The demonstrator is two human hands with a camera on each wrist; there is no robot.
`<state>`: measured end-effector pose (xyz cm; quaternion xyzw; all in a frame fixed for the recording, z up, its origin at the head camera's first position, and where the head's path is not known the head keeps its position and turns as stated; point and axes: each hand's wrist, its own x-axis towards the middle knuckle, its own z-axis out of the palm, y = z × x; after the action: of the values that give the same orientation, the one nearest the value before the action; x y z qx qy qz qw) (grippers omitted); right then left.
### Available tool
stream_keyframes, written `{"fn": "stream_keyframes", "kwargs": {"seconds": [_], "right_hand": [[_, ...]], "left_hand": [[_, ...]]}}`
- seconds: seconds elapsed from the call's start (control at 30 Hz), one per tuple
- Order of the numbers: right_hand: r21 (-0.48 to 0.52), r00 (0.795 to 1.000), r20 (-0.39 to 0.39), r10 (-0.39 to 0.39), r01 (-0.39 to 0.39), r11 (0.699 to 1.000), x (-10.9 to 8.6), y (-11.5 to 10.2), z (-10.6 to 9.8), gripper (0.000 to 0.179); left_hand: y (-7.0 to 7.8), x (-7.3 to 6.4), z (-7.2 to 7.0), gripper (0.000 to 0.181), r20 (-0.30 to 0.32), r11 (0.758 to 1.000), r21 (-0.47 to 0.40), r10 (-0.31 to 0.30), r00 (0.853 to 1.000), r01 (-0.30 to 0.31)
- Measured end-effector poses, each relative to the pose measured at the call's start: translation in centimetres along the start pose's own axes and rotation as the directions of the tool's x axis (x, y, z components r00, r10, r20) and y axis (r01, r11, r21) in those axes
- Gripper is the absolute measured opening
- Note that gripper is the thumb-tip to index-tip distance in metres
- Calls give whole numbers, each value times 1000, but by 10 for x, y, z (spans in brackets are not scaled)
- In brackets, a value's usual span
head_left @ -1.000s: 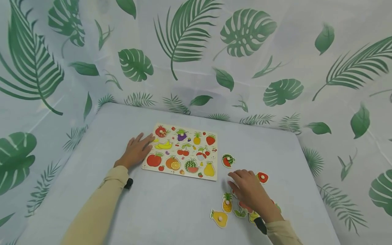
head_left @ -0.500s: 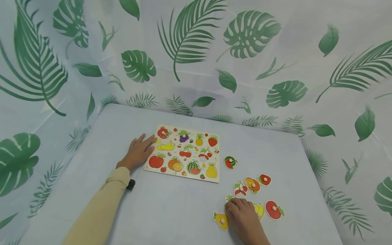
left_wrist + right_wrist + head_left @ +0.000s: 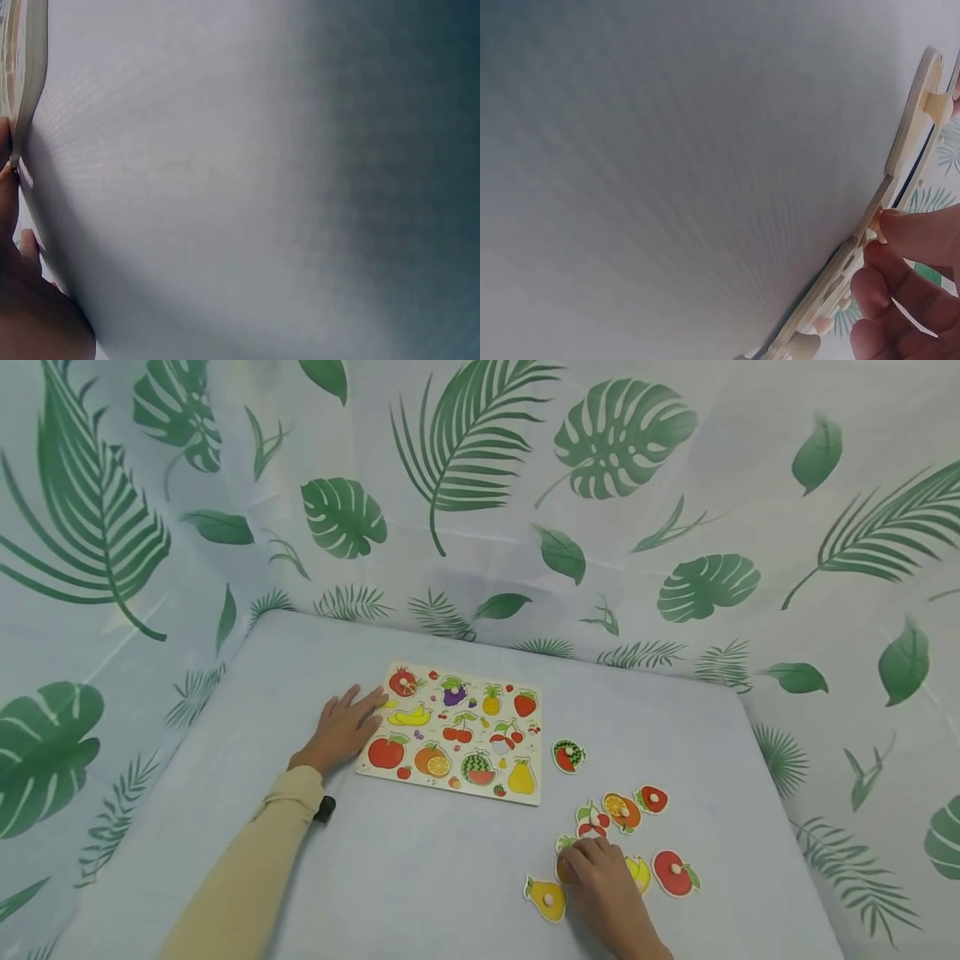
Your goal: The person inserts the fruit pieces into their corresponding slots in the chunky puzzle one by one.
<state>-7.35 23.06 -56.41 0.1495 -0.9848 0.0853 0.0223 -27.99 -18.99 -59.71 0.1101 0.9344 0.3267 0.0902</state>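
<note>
A wooden fruit puzzle board (image 3: 423,782) lies on the table; pomegranate (image 3: 403,682) and grape (image 3: 453,692) pieces with knobs sit in it. My left hand (image 3: 341,728) rests at the board's left edge, fingers stretched onto its surface. To the right of the board, my right hand (image 3: 606,887) pinches the knob of the pineapple piece (image 3: 564,845), which it partly covers. In the right wrist view, thumb and forefinger meet on that piece's knob (image 3: 877,225). Beside the hand lie a pear piece (image 3: 548,900) and a half-hidden banana piece (image 3: 639,872).
Above the right hand lie cherry (image 3: 592,820), orange (image 3: 622,812) and strawberry (image 3: 652,799) pieces, with an apple piece (image 3: 676,872) to its right. A watermelon piece (image 3: 567,756) is just right of the board. A leaf-patterned cloth (image 3: 480,560) rises behind the table (image 3: 420,877).
My right hand has come back towards the table's near side and taken hold of the pineapple piece's knob, uncovering several pieces. The left hand stays on the board. The head view has shifted slightly.
</note>
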Motion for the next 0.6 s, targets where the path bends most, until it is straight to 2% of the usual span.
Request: {"fn": "stream_keyframes", "kwargs": {"seconds": [0.3,0.6], "right_hand": [[-25,1000,13,-28,29,999,1,3,-5,37],[7,999,11,-34,34,999,12,3,-16,39]], "left_hand": [[4,-2,-2,56,9,1000,-3,-13,1000,13],[3,-1,-3,55,11,1000,3,-2,1000,2]]}}
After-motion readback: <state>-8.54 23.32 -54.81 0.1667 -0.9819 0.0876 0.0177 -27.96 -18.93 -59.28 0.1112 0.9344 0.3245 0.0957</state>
